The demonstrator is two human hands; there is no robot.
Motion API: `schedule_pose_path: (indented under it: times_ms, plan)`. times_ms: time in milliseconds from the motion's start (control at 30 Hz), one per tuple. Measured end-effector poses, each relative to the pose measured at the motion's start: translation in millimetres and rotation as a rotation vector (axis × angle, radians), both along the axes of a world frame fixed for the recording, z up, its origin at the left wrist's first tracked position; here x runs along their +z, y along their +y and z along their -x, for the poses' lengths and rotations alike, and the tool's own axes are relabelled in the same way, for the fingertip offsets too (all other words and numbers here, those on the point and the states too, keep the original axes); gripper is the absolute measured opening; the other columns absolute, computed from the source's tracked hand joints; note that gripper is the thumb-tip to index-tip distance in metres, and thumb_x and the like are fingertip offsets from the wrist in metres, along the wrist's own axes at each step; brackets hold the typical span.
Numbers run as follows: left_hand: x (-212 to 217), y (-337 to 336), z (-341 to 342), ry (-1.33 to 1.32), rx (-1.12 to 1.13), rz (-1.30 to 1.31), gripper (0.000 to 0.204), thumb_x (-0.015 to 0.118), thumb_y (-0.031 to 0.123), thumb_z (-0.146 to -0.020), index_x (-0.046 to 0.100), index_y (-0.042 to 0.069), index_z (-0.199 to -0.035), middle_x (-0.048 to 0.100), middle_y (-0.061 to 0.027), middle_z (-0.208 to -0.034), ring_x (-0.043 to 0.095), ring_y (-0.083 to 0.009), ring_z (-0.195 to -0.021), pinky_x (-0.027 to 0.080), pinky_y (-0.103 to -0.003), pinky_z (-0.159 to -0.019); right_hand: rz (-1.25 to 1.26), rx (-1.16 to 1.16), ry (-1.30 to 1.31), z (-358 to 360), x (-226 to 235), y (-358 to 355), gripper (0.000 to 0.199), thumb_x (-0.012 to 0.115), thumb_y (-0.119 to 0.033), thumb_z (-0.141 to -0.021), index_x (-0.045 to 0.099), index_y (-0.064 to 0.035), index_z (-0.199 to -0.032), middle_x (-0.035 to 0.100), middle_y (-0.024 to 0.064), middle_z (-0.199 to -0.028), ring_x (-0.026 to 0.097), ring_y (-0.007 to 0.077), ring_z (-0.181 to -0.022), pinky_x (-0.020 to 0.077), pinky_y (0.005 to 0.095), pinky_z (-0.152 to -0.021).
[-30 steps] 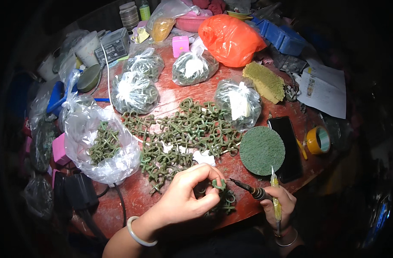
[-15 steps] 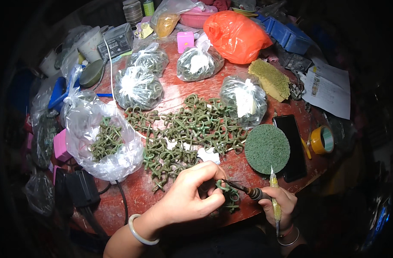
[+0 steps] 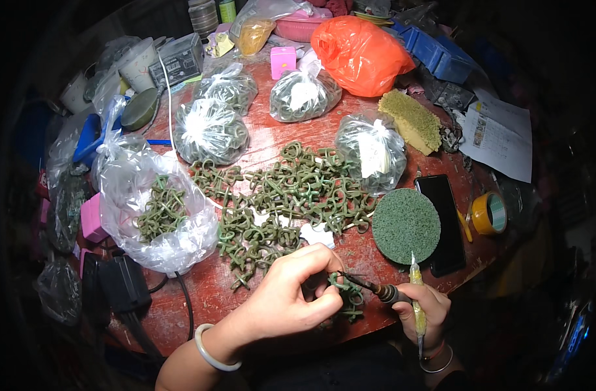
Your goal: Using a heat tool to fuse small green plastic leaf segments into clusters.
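Note:
My left hand (image 3: 304, 283) is closed, its thumb and forefinger pinching a small green looped piece (image 3: 337, 281). In my right hand (image 3: 433, 306) are two tools. One is a dark-handled heated pen like a soldering iron (image 3: 386, 291), its thin metal tip reaching to the green piece at my left fingertips. The other is a pointed tool with a yellow, tape-like wrapped handle (image 3: 418, 313), pointing up between the fingers. A few more green looped pieces (image 3: 354, 303) lie just under the tip. Beyond my hands spreads a pile of similar green looped pieces (image 3: 298, 195).
An open plastic bag (image 3: 125, 215) with green pieces stands left. Tied bags (image 3: 210, 133) sit behind the pile. Right are a round green sponge-like pad (image 3: 405, 225), a phone (image 3: 447, 254), yellow tape (image 3: 488, 213) and paper (image 3: 500, 140). A white cable (image 3: 169, 111) crosses the red table (image 3: 265, 140).

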State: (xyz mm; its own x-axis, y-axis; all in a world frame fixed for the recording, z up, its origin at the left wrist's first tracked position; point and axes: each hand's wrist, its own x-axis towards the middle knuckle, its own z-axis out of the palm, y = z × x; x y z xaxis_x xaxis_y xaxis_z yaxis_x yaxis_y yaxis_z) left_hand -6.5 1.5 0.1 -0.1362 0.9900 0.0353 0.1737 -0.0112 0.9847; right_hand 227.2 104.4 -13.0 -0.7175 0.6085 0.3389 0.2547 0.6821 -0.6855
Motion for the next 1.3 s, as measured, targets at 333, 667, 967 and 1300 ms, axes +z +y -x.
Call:
schedule_pose_path:
  times_ms: [333, 667, 967, 1300]
  plan:
    - [0.5, -4.6, -5.3, -0.18, 0.096, 0.137, 0.016, 0.065, 0.006, -0.076, 0.057, 0.003, -0.09, 0.057, 0.0012, -0.079, 0.048, -0.004, -0.065, 0.042, -0.021, -0.06, -0.275, -0.293, -0.15, -15.7, 21.4, 18.0, 0.022, 0.073, -0.014, -0.079, 0.064, -0.0021, -0.095, 0.061, 0.0122, -0.075, 0.061, 0.0315, -0.063, 0.0488, 0.0352, -0.056]
    - [1.2, 0.0, 3.1, -0.356, 0.004, 0.158, 0.021, 0.065, 0.004, -0.082, 0.063, 0.0, -0.102, 0.064, -0.0022, -0.097, 0.057, -0.0081, -0.09, 0.045, -0.024, -0.082, -0.364, -0.329, -0.25, -25.1, 27.6, 16.9, 0.025, 0.078, -0.012, -0.073, 0.064, -0.0034, -0.092, 0.057, 0.0113, -0.069, 0.059, 0.0297, -0.059, 0.0466, 0.0353, -0.051]
    - [2.3, 1.6, 2.0, -0.342, 0.019, 0.197, 0.019, 0.064, 0.007, -0.083, 0.065, 0.001, -0.101, 0.066, -0.0036, -0.096, 0.058, -0.01, -0.092, 0.045, -0.026, -0.085, 0.071, -0.103, -0.003, -18.9, 7.9, -0.6, 0.026, 0.071, -0.022, -0.083, 0.062, -0.0009, -0.094, 0.063, 0.012, -0.074, 0.065, 0.0263, -0.065, 0.0496, 0.0315, -0.057]
    - [-2.6, -1.1, 4.1, -0.337, 0.005, 0.19, 0.02, 0.064, 0.008, -0.083, 0.064, 0.0, -0.102, 0.065, -0.0026, -0.093, 0.056, -0.0084, -0.088, 0.045, -0.025, -0.082, -0.038, -0.069, 0.021, -5.9, 0.8, -2.8, 0.022, 0.07, -0.019, -0.084, 0.062, -0.0018, -0.095, 0.063, 0.0112, -0.073, 0.065, 0.027, -0.064, 0.049, 0.0322, -0.055]
